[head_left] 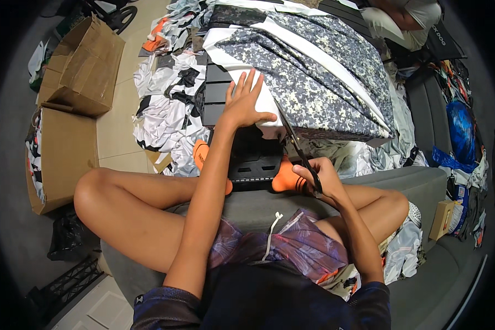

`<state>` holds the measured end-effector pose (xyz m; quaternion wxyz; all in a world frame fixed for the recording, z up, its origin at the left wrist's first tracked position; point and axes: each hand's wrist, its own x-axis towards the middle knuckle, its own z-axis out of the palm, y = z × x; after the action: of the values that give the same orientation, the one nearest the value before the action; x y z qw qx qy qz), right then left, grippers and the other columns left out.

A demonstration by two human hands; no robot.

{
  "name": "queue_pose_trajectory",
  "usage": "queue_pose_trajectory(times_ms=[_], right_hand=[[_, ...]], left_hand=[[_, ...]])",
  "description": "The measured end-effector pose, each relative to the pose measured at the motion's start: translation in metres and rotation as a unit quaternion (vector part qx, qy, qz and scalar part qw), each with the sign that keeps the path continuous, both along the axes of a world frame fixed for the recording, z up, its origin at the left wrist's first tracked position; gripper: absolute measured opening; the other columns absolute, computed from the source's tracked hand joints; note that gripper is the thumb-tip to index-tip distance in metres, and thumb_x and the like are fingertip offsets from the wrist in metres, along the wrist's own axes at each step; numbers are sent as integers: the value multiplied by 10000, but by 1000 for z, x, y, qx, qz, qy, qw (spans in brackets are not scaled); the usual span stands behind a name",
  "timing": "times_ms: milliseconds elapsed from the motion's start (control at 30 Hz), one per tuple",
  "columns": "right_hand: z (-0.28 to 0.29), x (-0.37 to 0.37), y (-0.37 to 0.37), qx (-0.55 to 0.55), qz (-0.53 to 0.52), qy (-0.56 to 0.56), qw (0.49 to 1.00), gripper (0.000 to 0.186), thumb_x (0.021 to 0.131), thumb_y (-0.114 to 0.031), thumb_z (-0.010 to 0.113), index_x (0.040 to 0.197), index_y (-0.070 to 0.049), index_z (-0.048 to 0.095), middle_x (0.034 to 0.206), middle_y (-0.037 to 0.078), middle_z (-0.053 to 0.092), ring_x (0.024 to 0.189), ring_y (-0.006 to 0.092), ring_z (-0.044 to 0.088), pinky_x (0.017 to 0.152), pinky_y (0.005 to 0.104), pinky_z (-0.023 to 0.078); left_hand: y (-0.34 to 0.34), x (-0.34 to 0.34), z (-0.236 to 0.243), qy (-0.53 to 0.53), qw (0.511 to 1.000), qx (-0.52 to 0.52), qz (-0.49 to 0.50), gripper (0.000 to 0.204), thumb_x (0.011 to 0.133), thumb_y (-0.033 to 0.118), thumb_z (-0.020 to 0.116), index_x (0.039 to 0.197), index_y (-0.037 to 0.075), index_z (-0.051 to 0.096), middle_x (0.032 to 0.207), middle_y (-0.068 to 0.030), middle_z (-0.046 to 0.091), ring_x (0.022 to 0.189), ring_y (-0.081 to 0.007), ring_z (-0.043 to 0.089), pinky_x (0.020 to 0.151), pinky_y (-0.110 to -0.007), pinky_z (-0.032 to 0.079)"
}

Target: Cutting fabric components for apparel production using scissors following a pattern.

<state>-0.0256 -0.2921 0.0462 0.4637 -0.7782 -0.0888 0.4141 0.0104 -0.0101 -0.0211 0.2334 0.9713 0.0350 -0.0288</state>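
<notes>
My left hand (246,102) lies with fingers apart on white fabric (267,104) along the edge of a grey digital-camouflage cloth (312,82), draped over a stack on a dark slatted surface (217,91). My right hand (318,170) is closed round the handles of long black scissors (296,144), whose blades reach up to the white fabric just right of my left hand. A black molded plastic piece (251,170) sits below the cloth, between my orange-socked feet.
Heaps of white and dark scraps (165,110) lie left of the stack. Cardboard boxes (69,154) stand on the left. I sit cross-legged on a grey sofa (418,182), with a blue bag (459,132) and more cloth at the right. A seated person (401,19) is at the top right.
</notes>
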Motion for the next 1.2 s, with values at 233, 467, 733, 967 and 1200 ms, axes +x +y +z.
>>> queue_pose_trajectory(times_ms=[233, 467, 733, 967, 1200], right_hand=[[-1, -1, 1, -27, 13, -10, 999, 487, 870, -400, 694, 556, -86, 493, 463, -22, 469, 401, 53, 448, 379, 227, 302], [4, -1, -4, 18, 11, 2, 1000, 508, 878, -412, 682, 547, -73, 500, 471, 5, 499, 403, 69, 472, 384, 238, 326], [3, -2, -11, 53, 26, 41, 997, 513, 880, -433, 674, 550, -75, 512, 496, 17, 525, 411, 73, 479, 392, 234, 326], [12, 12, -6, 29, 70, 16, 997, 585, 957, -460, 535, 534, -59, 488, 457, 32, 492, 401, 101, 494, 383, 247, 344], [19, 2, 0, 27, 17, 35, 999, 546, 920, -447, 607, 529, -92, 471, 444, 8, 465, 388, 89, 482, 377, 240, 327]], left_hand=[[0, 1, 1, -5, 1000, 0, 0, 1310, 548, 780, 704, 1546, 153, 133, 1613, -115, 25, 1489, -285, -2, 1174, -479, 21], [-1, 1, 1, 4, 1000, -7, 2, 1315, 535, 774, 717, 1546, 161, 140, 1613, -113, 25, 1489, -284, 0, 1175, -479, 23], [1, -1, -1, -9, 1000, -15, -3, 1301, 554, 795, 691, 1544, 151, 147, 1611, -124, 45, 1487, -301, 17, 1168, -482, 32], [2, -1, -3, -13, 1000, -13, -3, 1309, 542, 794, 699, 1544, 155, 151, 1612, -117, 44, 1487, -299, 16, 1169, -485, 34], [2, 1, -3, -15, 1000, -6, -3, 1310, 544, 797, 696, 1545, 157, 143, 1613, -114, 38, 1487, -295, 12, 1170, -484, 31]])
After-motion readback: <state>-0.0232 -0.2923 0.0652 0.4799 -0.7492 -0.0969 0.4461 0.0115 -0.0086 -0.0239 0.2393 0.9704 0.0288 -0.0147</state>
